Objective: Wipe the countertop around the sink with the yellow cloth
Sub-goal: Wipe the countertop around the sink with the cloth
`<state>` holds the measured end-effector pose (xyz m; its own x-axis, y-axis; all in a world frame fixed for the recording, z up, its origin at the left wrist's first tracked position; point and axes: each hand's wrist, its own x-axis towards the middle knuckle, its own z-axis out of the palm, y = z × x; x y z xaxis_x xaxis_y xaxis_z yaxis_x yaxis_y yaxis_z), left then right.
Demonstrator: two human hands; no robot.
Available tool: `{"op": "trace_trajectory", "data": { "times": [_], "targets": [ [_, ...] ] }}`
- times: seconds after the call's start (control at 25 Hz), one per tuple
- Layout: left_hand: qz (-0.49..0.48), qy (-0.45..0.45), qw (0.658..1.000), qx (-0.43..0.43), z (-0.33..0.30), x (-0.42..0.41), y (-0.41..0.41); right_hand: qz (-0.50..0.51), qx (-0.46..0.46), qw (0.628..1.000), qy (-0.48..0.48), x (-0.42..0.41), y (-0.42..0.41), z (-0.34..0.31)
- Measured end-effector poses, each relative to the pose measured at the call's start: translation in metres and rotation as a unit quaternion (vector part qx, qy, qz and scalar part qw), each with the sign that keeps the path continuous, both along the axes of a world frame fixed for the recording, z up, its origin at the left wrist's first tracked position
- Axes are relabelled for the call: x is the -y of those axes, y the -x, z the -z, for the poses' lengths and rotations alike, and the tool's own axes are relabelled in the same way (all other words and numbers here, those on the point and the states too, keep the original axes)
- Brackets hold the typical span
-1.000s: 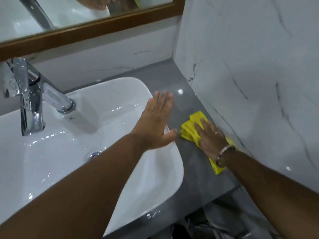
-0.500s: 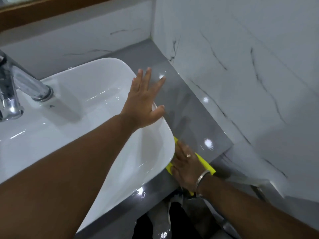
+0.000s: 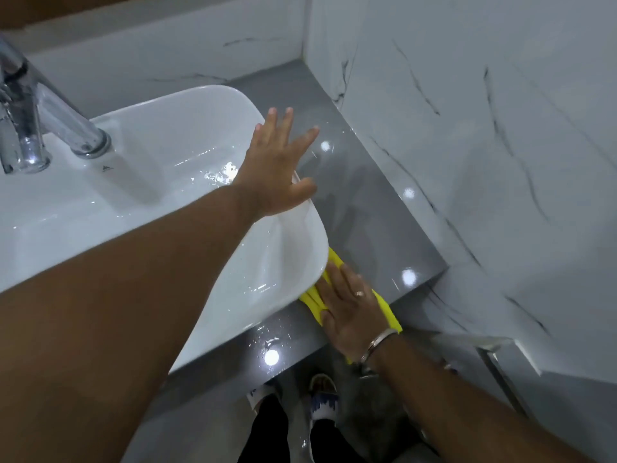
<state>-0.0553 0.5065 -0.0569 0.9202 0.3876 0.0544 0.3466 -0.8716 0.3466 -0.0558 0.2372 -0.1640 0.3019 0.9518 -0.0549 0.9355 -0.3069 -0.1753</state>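
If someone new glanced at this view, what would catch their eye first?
Probably the yellow cloth, pressed flat under the right hand on the grey countertop, tucked against the near right corner of the white sink. Next, the left hand spread open on the sink's right rim.

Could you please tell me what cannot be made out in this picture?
- Head view: most of the yellow cloth, under the right hand and the sink rim.
- Faucet top: cut off by the frame edge.
- Sink's left part: beyond the edge; its front under the left forearm.
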Motion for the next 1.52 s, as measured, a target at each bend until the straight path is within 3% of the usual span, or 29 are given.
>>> {"op": "trace_trajectory", "data": {
  "times": [0.08, 0.2, 0.28, 0.32, 0.48, 0.56, 0.68, 0.8, 0.96, 1.04, 1.16, 1.32, 1.52],
  "targets": [
    [-0.004, -0.015, 0.999, -0.033, -0.005, 0.0, -0.001, 0.005, 0.031, 0.999, -0.011, 0.011, -0.037, 0.005],
    [-0.006, -0.027, 0.998, -0.061, -0.011, 0.003, -0.002, 0.2, 0.054, 0.978, 0.015, 0.021, -0.109, 0.005],
    [-0.01, -0.029, 0.997, -0.069, -0.012, 0.006, -0.003, 0.248, 0.034, 0.968, -0.001, 0.011, -0.101, 0.0],
    [-0.013, -0.033, 0.997, -0.072, -0.013, 0.006, -0.004, 0.227, 0.031, 0.973, -0.025, 0.004, -0.08, -0.002],
    [-0.016, -0.046, 0.995, -0.093, -0.015, 0.006, -0.001, -0.026, 0.025, 0.998, -0.047, 0.005, -0.007, 0.008],
    [-0.025, -0.053, 0.993, -0.107, -0.016, 0.008, -0.001, -0.003, 0.031, 0.998, -0.048, 0.008, -0.038, 0.013],
    [-0.025, -0.117, 0.984, -0.135, -0.02, 0.018, 0.006, 0.157, 0.058, 0.986, 0.008, 0.018, -0.088, 0.008],
    [-0.027, -0.138, 0.983, -0.115, -0.026, 0.034, 0.062, 0.212, 0.034, 0.977, -0.007, 0.011, -0.072, -0.006],
    [-0.121, -0.122, 0.973, -0.157, -0.024, 0.036, 0.208, 0.005, 0.035, 0.999, -0.024, 0.008, 0.037, -0.002],
    [-0.16, -0.12, 0.957, -0.21, -0.028, 0.033, 0.282, -0.05, 0.023, 0.998, -0.031, 0.011, 0.035, -0.002],
    [-0.21, -0.088, 0.946, -0.231, -0.029, 0.037, 0.351, -0.011, 0.058, 0.998, -0.01, 0.014, 0.008, -0.003],
    [-0.28, -0.018, 0.947, -0.157, -0.027, 0.035, 0.38, 0.114, 0.027, 0.993, -0.018, 0.003, 0.043, -0.01],
    [-0.187, -0.079, 0.962, -0.185, -0.03, 0.007, 0.412, -0.057, 0.038, 0.997, 0.026, -0.011, 0.145, -0.005]
  ]
}}
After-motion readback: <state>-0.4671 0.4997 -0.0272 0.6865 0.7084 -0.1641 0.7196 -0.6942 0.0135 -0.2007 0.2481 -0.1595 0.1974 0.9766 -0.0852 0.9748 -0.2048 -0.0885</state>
